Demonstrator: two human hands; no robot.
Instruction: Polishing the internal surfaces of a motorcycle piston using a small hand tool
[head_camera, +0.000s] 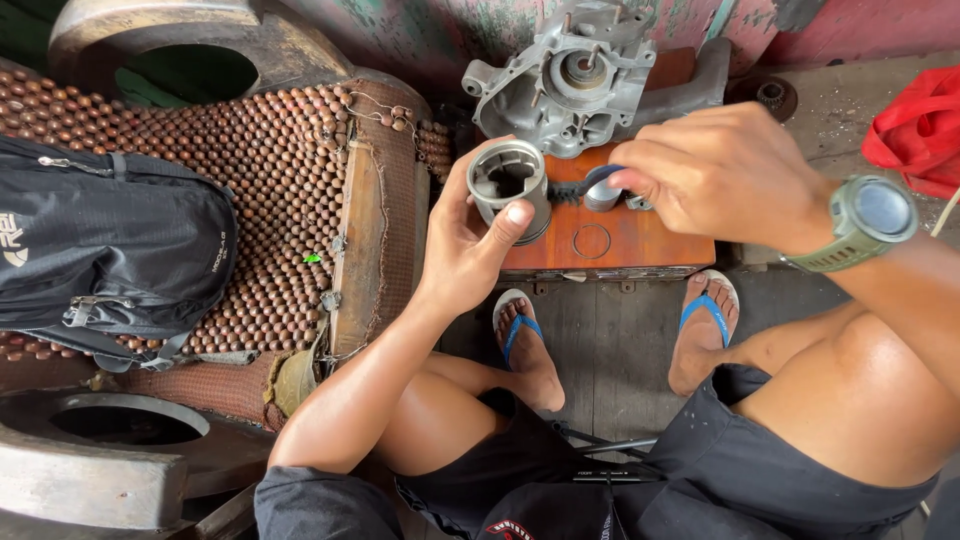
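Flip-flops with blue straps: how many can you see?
2. The left flip-flop is on the foot below the left hand, which holds a metal cylinder. The right flip-flop is on the other foot, below the orange box. None seems hidden.

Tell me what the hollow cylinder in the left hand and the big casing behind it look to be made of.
The cylinder, held in the left hand, looks like grey cast metal, likely aluminium: dull matte skin with dark grime inside. The casing appears to be the same kind of cast alloy: rough pale-grey surface, moulded ribs and bosses, oily stains. Both rest above an orange-brown box that looks like painted metal, though that is less certain.
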